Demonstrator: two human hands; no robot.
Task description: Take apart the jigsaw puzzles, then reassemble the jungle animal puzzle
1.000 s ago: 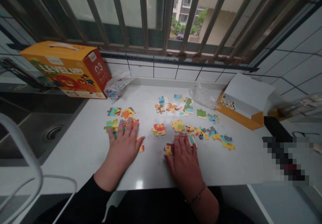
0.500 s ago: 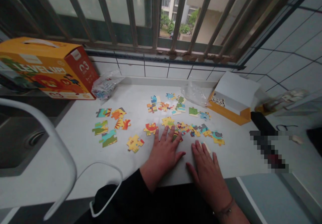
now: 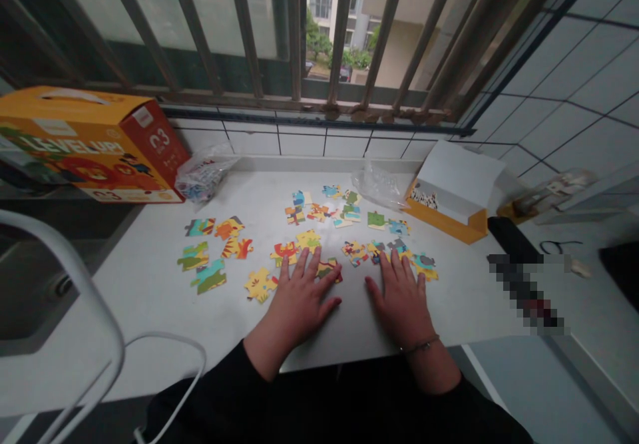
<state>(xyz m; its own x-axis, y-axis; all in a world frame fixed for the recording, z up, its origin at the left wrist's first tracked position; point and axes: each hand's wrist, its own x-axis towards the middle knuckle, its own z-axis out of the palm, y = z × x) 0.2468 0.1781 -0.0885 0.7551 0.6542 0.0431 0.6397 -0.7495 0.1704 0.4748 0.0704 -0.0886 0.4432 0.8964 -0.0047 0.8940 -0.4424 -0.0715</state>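
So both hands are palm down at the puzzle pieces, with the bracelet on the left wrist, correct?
Not quite: the head view shows the bracelet on the right wrist. The left hand and right hand are indeed palm down at the puzzle pieces.

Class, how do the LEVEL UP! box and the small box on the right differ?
The LEVEL UP! box looks larger than the small box. The LEVEL UP! box is closed, while the small box has its lid raised. A carrying handle tops the LEVEL UP! box; none shows on the small box. Both have orange-yellow outsides.
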